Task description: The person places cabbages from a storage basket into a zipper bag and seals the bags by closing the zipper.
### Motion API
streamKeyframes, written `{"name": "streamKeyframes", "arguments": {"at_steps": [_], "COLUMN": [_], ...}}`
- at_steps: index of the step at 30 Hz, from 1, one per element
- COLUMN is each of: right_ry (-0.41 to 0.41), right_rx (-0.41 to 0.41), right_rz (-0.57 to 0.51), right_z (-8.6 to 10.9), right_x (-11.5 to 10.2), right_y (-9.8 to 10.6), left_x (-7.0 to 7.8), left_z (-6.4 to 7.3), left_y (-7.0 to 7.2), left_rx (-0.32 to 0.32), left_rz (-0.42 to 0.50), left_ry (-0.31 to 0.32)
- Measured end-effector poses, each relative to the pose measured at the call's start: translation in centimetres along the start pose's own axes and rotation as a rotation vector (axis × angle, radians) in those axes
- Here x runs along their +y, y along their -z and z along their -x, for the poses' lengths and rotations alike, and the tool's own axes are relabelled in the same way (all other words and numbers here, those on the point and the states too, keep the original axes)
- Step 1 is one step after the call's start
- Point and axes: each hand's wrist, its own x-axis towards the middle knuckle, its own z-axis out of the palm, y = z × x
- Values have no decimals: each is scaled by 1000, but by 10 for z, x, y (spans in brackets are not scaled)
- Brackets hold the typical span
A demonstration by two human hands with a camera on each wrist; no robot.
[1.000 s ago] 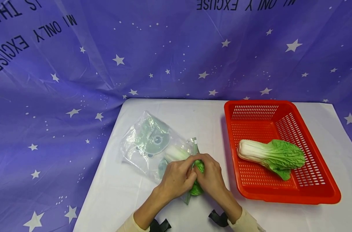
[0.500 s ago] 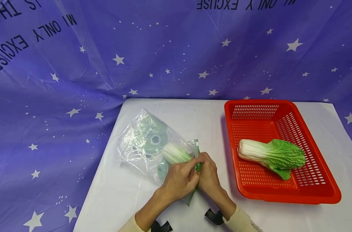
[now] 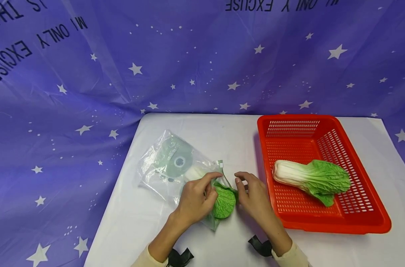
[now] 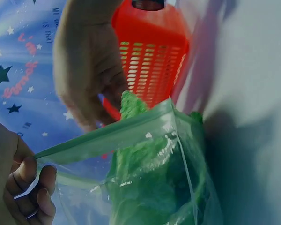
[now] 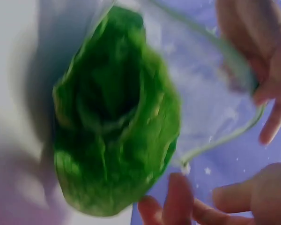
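A clear zip bag (image 3: 152, 163) with a green bear print lies on the white table. Inside it is a Chinese cabbage (image 3: 225, 204), its white stem deep in the bag and its leafy end at the mouth. My left hand (image 3: 195, 198) pinches the bag's rim, as the left wrist view shows, holding the zip edge (image 4: 103, 136) up and away from the leaves. My right hand (image 3: 257, 196) is just right of the mouth with fingers bent and apart. In the right wrist view its fingertips (image 5: 178, 194) are beside the leaf edge, with nothing gripped.
To the right stands a red plastic basket (image 3: 326, 224) with slotted walls, holding a second Chinese cabbage (image 3: 310, 180). A purple star-printed cloth (image 3: 202, 55) hangs behind the table (image 3: 128, 218). Black straps (image 3: 260, 246) show at both wrists.
My right hand has come off the bag's rim and moved right. The mouth now gapes wider and more of the cabbage's leafy end shows. My left hand has shifted slightly left, still pinching the rim.
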Motion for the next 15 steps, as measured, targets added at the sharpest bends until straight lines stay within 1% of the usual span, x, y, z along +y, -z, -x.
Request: {"name": "streamKeyframes", "arguments": {"at_steps": [2,5,8,10,12,15], "right_ry": [-11,-48,-104,-145,-174,-176], "right_rx": [-15,-103,-208,-247,-250,-191], "right_rz": [81,207,285,307,320,344], "right_z": [-5,-15,-26,-31,-35,-37], "right_x": [2,4,2,2,3,3], "right_y": [1,-3,-13,-19,-23,-21], "left_x": [-1,-1,-3,-3,-4,-5], "left_z": [-2,-4,-4,-4,-5,-9], "left_y": [2,3,5,7,9,19], "left_rx": [13,19,20,22,28,45], "left_rz": [8,21,25,30,38,53], "left_ry": [2,0,-4,-7,-9,-5]}}
